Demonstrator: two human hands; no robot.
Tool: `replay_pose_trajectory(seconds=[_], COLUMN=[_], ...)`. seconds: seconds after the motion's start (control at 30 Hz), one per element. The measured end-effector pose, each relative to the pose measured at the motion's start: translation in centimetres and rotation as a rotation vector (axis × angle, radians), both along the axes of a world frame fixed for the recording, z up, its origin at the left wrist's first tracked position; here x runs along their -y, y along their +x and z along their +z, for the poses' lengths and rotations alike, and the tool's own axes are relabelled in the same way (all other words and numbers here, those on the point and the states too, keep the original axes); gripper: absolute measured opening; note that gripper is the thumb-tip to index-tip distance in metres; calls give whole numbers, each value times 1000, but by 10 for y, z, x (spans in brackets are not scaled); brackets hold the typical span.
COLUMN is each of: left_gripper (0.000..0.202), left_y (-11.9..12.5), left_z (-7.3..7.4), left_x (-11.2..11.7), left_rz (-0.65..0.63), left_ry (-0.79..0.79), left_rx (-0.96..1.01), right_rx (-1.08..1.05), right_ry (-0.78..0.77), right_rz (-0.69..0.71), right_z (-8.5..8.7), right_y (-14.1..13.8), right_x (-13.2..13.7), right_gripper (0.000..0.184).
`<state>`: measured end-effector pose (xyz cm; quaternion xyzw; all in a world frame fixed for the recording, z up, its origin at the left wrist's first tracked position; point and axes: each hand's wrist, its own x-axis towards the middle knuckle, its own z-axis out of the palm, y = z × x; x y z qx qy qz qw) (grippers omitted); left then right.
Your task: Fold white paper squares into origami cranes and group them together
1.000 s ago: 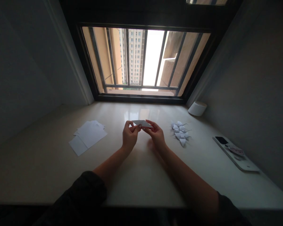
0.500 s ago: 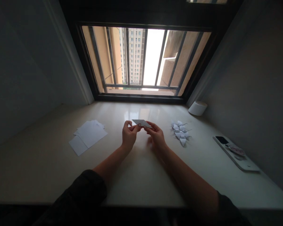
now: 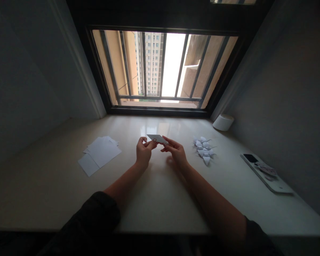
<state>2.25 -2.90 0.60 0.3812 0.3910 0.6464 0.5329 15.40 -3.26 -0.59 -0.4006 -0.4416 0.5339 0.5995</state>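
Observation:
A small folded piece of white paper (image 3: 156, 138) is held in the air above the middle of the pale table (image 3: 160, 199). My left hand (image 3: 143, 153) pinches its left end with curled fingers. My right hand (image 3: 176, 153) grips its right end between thumb and fingers. Both hands are close together, a little above the tabletop.
A loose stack of white paper sheets (image 3: 99, 153) lies to the left. Several folded paper cranes (image 3: 204, 149) sit in a cluster to the right. A white round object (image 3: 223, 122) stands near the window corner. A phone on a tray (image 3: 266, 172) lies at the far right.
Both hands and the folded paper have shifted slightly to the left and away from me. The grip on the paper is unchanged.

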Motion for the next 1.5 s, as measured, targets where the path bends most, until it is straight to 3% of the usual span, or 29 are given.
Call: replay_pose_trajectory(seconds=[0.4, 0.67, 0.77, 0.9, 1.07, 1.27, 1.5], left_gripper=[38, 19, 15, 10, 14, 28, 30], left_y=[-6, -14, -16, -16, -16, -13, -12], left_z=[-8, -15, -11, -6, -3, -3, -4], left_x=[-9, -11, -8, -4, -1, 0, -5], left_rz=[21, 105, 134, 80, -1, -76, -28], left_ry=[57, 176, 233, 296, 295, 270, 284], left_rx=[-108, -571, -761, -915, -1117, -845, -617], right_rx=[4, 72, 166, 300, 365, 355, 322], right_ry=[4, 99, 160, 225, 241, 287, 263], right_rz=[143, -34, -9, 48, 95, -38, -187], right_z=[-2, -5, -8, -11, -12, -12, -14], right_y=[9, 6, 3, 2, 4, 6, 5], right_x=[-2, -4, -3, -3, -6, -7, -8], right_gripper=[50, 40, 37, 27, 38, 39, 36])
